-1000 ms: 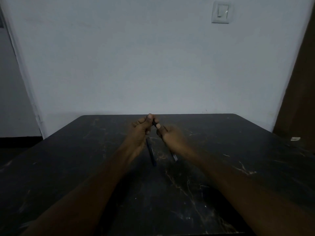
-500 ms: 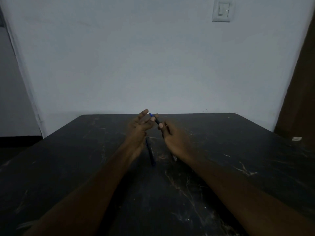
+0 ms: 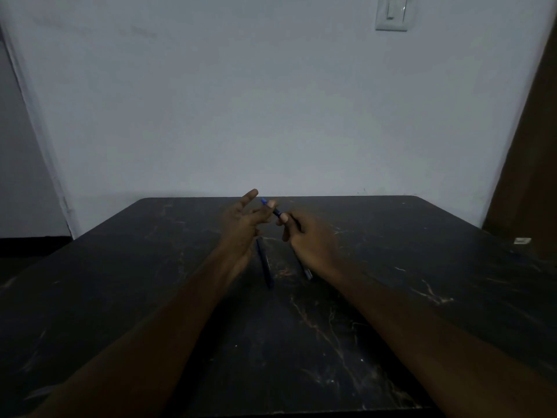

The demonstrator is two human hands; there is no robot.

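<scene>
Above the middle of the black marble table [image 3: 391,297], my two hands hold a dark pen with a blue end [image 3: 269,206]. My left hand [image 3: 241,230] pinches it near the blue end with thumb and one finger, while its index finger sticks out straight. My right hand [image 3: 312,241] holds the other end between thumb and curled fingers. Below the hands, a second dark pen [image 3: 265,265] lies on the table. A third pen [image 3: 306,272] shows only its near end from under my right hand.
A pale wall stands right behind the table's far edge, with a light switch [image 3: 391,13] high on the right. A brown door [image 3: 533,164] is at the right, and a small white object [image 3: 522,240] sits near the table's right edge.
My left hand has loosened from a closed grip: its fingers spread and the index straightened. The blue end of the held pen has come into view. The two pens on the table have not moved.
</scene>
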